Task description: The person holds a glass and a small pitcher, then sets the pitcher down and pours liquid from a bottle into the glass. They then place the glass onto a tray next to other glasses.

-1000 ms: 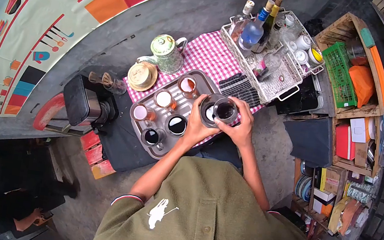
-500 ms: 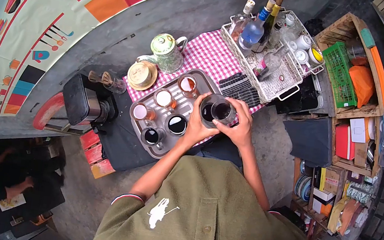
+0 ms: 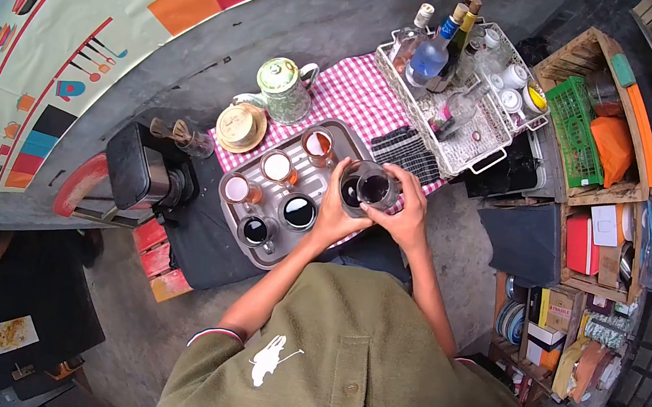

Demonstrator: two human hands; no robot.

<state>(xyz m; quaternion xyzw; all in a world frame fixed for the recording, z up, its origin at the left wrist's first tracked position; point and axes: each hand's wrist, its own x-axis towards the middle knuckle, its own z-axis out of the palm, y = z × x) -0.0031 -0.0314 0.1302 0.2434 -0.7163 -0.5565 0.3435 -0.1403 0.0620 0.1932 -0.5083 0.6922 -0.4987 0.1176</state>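
My left hand [image 3: 333, 214] and my right hand [image 3: 402, 208] curl around overlapping clear glass cups of dark drink at the tray's right end. My right fingers and thumb grip the right-hand cup [image 3: 376, 188]; my left fingers wrap the left side. The overlap hides whether the cups touch. On the grey tray [image 3: 300, 150], two glass cups of black drink [image 3: 300, 212] stand beside my left wrist. Behind them are three amber glass cups with paler tops [image 3: 275, 166].
A green patterned pot [image 3: 285, 94] and lidded pot [image 3: 238, 126] stand behind the tray on checked cloth [image 3: 355, 83]. A white wire basket [image 3: 466, 152] holds bottles and cups at right. A black machine [image 3: 134, 172] stands left. Crates [image 3: 587, 186] line the right side.
My hands and the cups stay almost in place, with only a slight shift in view. At lower left, another person's hand has withdrawn from beside the white plate of food.
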